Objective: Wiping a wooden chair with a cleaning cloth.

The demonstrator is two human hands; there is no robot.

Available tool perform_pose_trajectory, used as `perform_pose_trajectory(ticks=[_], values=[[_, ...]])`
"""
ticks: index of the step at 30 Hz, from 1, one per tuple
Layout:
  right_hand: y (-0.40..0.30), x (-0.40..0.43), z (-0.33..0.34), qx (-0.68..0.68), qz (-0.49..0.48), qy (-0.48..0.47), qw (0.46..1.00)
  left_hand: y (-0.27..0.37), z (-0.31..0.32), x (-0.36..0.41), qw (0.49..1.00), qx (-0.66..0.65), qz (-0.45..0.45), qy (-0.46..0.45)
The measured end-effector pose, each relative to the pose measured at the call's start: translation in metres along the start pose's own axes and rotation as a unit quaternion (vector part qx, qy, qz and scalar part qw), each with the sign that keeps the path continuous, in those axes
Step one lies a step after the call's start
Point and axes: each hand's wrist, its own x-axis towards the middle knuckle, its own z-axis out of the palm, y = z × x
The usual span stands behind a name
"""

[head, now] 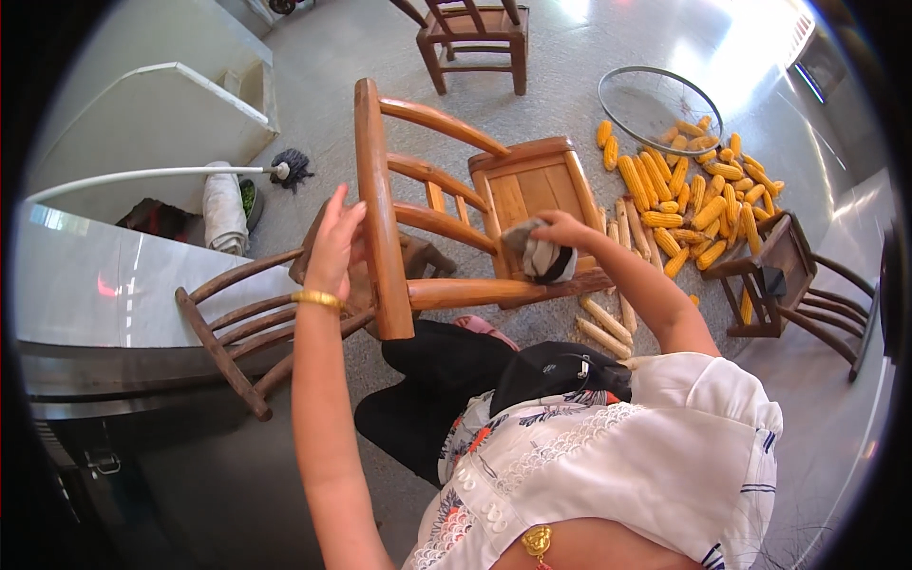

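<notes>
A varnished wooden chair [385, 214] is tilted in front of me, its backrest towards my left and its plank seat [529, 187] towards the right. My right hand [559, 231] grips a bunched grey and white cloth with a black band [547, 255], which lies against the near side of the seat. Beside the thick outer bar of the backrest, my left hand [331, 246] is held flat with its fingertips at the wood. Whether its hidden side presses on the bar cannot be seen. A gold bangle [318, 298] circles the left wrist.
Yellow corn cobs [712, 206] lie heaped on the floor at the right, with stripped cobs [605, 331] nearer me and a round hoop [660, 70] behind. Other wooden chairs stand at left [235, 335], right [784, 274] and back [474, 46]. A mop [288, 169] leans at left.
</notes>
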Motion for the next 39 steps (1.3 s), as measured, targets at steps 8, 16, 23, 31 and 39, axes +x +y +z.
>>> perform_pose_trajectory(ticks=[8, 16, 23, 31, 39], values=[[0.054, 0.092, -0.088, 0.166, 0.103, 0.471, 0.86, -0.011, 0.011, 0.057, 0.902, 0.405, 0.143, 0.04], [-0.007, 0.134, -0.06, -0.14, 0.31, 0.385, 0.858, 0.0, 0.022, 0.044, 0.875, 0.467, 0.107, 0.067], [-0.022, 0.151, 0.005, -0.417, 0.02, 0.325, 0.849, -0.001, 0.021, 0.044, 0.891, 0.433, 0.116, 0.067], [-0.024, 0.146, 0.032, -0.437, 0.04, 0.325, 0.838, -0.002, 0.019, 0.046, 0.886, 0.441, 0.121, 0.078], [-0.016, 0.068, 0.076, -0.512, -0.071, 0.264, 0.814, -0.001, 0.026, 0.048, 0.882, 0.451, 0.099, 0.096]])
